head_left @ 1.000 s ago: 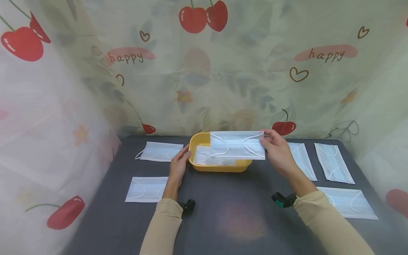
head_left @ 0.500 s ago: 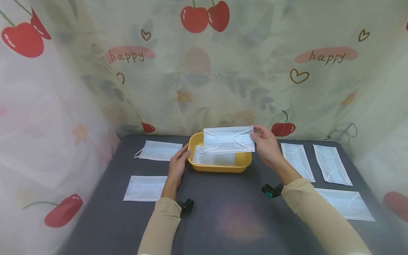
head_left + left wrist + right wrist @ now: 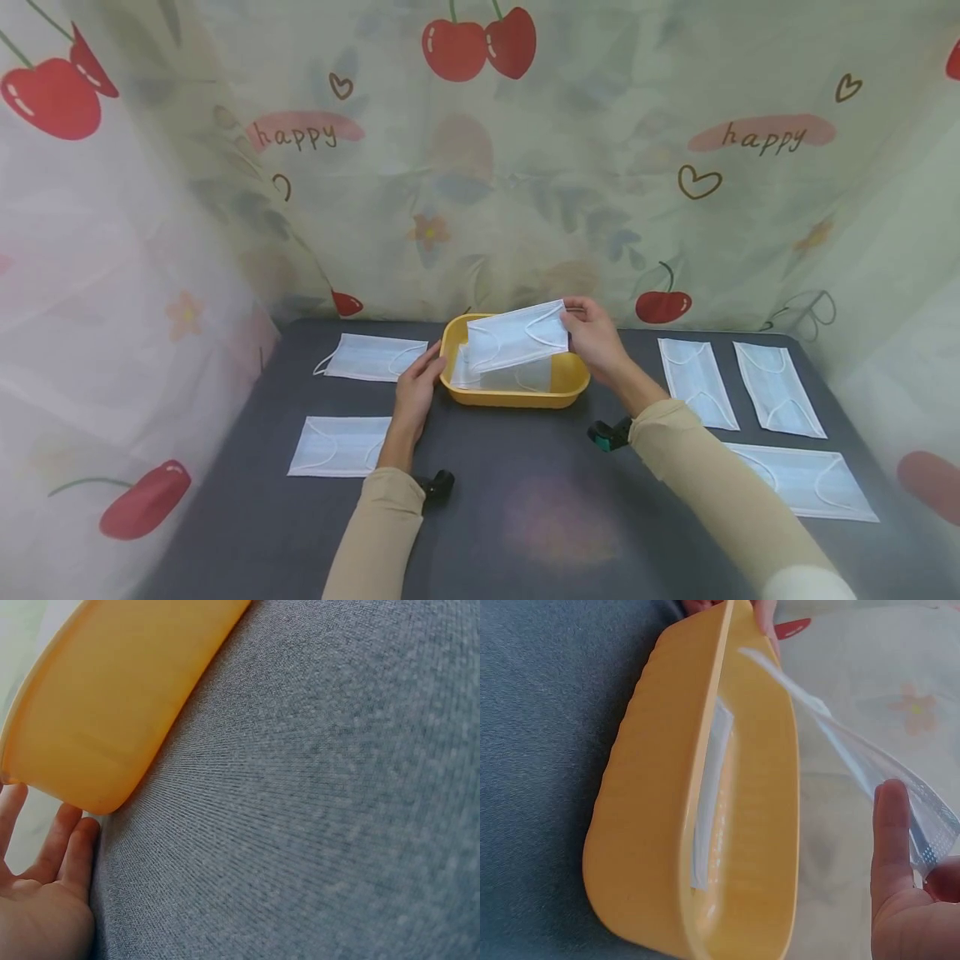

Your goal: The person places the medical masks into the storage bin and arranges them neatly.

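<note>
My right hand [image 3: 596,337] pinches a white face mask [image 3: 517,336] by its right end. The mask hangs tilted above the yellow plastic tub [image 3: 517,400], its left end lower. In the right wrist view the thumb lies on the mask's [image 3: 855,750] edge, over the tub's [image 3: 645,795] far side. Another mask [image 3: 513,379] lies inside the tub. My left hand [image 3: 416,392] touches the tub's left end. In the left wrist view the left hand's fingers [image 3: 56,844] are fairly straight and meet the tub's [image 3: 112,712] outer wall.
Two masks lie at left, one at the back [image 3: 375,357] and one nearer [image 3: 337,446]. At right lie three more: two lengthwise, one [image 3: 697,383] beside another [image 3: 780,387], and one crosswise [image 3: 817,483] partly behind my sleeve. A printed curtain [image 3: 480,208] surrounds the dark table [image 3: 525,533].
My right hand has moved left with its mask, bringing it further over the tub. The mask has tipped, its left end down. The left hand has stayed on the tub.
</note>
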### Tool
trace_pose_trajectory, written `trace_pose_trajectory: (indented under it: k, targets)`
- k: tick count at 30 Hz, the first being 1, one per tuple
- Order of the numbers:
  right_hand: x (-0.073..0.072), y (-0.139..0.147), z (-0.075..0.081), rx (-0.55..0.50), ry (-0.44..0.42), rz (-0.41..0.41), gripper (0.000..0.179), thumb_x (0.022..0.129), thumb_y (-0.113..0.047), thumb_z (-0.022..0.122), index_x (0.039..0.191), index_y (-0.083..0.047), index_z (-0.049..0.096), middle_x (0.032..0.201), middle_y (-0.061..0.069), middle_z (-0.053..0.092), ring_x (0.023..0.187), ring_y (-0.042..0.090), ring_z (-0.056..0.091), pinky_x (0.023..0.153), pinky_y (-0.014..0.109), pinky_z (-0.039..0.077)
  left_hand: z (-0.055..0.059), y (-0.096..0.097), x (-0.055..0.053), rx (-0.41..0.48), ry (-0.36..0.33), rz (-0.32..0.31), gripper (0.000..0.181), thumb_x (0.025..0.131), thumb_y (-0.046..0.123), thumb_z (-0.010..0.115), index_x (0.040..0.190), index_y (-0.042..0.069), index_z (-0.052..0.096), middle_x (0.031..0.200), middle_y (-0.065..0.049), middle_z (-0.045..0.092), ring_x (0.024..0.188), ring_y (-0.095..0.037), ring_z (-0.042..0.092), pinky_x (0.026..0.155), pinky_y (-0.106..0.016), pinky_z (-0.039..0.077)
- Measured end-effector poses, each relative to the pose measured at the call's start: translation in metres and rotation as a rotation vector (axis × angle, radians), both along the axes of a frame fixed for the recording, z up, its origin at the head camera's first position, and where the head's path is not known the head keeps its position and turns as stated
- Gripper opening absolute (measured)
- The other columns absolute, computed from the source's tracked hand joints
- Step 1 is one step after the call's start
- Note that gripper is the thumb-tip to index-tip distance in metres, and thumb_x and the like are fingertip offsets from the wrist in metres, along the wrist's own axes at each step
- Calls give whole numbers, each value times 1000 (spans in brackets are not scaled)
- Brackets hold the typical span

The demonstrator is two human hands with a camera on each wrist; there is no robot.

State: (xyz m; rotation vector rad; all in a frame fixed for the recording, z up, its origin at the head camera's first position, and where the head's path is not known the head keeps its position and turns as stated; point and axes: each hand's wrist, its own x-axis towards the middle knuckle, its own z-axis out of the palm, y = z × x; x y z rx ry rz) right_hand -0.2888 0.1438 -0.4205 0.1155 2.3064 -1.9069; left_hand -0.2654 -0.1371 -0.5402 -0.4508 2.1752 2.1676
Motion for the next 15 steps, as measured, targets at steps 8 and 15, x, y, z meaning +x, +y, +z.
trace_pose_trajectory:
  k: [8,15]
  targets:
    - [-9,-14,-4,-17,-2,-31,39,109,-13,44,147,-5,43,146,19,50,120,29,59,100,41,56,-2,2,1,24,28,-3,42,98,41,65,139,39,62,144,2,62,139,-17,52,123,-41,37]
    - [-15,-25,-14,-21,6,-21,36,108,-12,44,144,-4,44,142,18,51,113,27,59,88,33,58,-1,0,0,6,21,0,44,97,43,65,140,38,61,143,0,63,140,-17,51,124,-41,35]
